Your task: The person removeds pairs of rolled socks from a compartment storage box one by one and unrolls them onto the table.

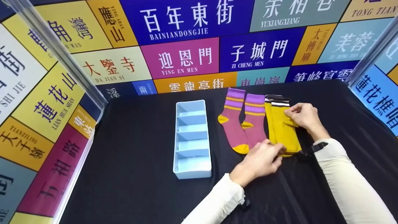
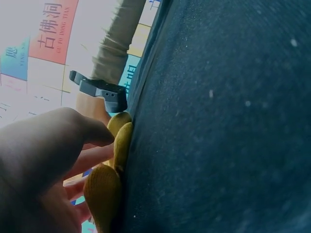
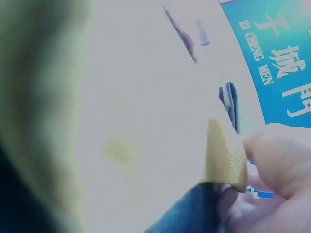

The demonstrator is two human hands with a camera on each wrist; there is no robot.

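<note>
On the black table [image 1: 140,155], right of the blue divided tray [image 1: 192,140] and just past the purple socks [image 1: 242,123], lay the yellow socks [image 1: 281,129], whose toe end my left hand [image 1: 259,161] gripped with curled fingers while my right hand [image 1: 303,116] pinched their heel edge.

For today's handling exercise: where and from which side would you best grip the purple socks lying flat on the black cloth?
Probably the striped cuffs of the purple socks, from the far side: both cuffs lie together there, clear of the left hand at the toes.
</note>
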